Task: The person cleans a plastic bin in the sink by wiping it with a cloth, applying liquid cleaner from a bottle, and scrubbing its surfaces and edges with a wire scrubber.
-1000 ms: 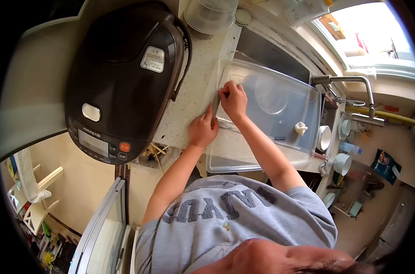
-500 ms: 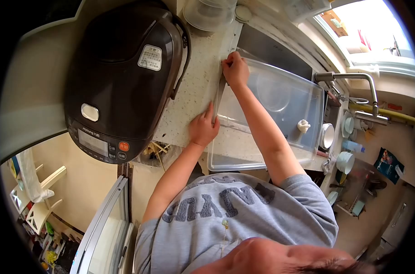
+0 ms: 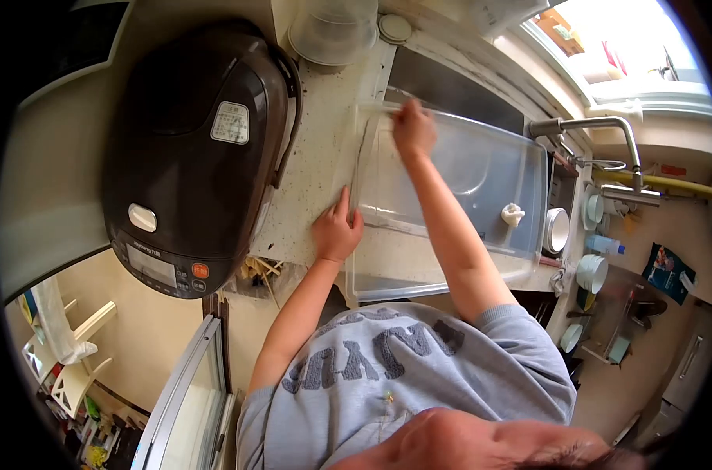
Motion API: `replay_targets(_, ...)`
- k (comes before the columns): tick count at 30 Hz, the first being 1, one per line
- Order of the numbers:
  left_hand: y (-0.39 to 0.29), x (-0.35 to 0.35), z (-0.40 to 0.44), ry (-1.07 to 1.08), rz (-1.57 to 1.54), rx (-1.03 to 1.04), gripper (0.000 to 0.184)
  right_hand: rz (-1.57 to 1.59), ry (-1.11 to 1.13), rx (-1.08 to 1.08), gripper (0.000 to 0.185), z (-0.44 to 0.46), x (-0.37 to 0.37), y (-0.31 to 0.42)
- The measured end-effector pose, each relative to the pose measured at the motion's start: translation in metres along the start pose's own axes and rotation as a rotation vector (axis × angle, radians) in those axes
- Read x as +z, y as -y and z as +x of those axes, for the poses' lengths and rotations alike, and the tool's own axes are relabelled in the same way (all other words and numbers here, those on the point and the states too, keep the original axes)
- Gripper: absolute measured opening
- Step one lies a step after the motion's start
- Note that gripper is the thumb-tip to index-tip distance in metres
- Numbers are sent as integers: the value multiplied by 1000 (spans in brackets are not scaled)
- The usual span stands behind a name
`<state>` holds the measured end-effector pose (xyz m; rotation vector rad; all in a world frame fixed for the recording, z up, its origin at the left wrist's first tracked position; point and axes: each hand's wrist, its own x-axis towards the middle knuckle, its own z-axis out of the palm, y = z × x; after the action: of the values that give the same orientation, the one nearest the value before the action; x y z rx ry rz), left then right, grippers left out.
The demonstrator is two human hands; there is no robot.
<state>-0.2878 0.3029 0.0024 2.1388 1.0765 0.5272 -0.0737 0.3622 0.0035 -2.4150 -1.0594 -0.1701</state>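
Observation:
A large clear plastic lid or shallow tray (image 3: pixel 450 291) lies across the counter and the sink. My left hand (image 3: pixel 338 235) rests at its left edge, index finger stretched and thumb apart, beside or touching the rim. Over the upper left part of the clear plastic is my right hand (image 3: pixel 414 133), closed and slightly blurred. What its fingers hold, if anything, cannot be made out. A crumpled white wad (image 3: pixel 512 214), like tissue or cloth, sits toward the right side of the clear plastic.
A dark brown rice cooker (image 3: pixel 191 157) stands to the left on the speckled counter (image 3: pixel 313 133). Clear containers (image 3: pixel 332 35) are at the back. The faucet (image 3: pixel 630 145) rises on the right, near a white bowl (image 3: pixel 558 231). A sliding glass door (image 3: pixel 180 392) is at lower left.
My right hand has moved rightward, off the left edge and over the clear plastic, whose upper left corner now shows. My left hand stays by the edge. The view has shifted slightly.

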Motion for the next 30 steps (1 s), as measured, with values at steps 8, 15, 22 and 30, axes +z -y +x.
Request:
replay_targets(8, 4, 2, -2, 17, -2, 10, 51, -157, -175, 347, 10, 2, 5, -25)
replay_targets(15, 5, -2, -3, 32, 20, 24, 53, 127, 34, 256, 11, -8, -12, 9)
replay_targets(22, -1, 1, 3, 36, 28, -5, 53, 66, -97, 149, 13, -3, 19, 28)
replay_targets(30, 2, 1, -1, 46, 39, 23, 53, 113, 101, 248, 12, 0, 9, 49)
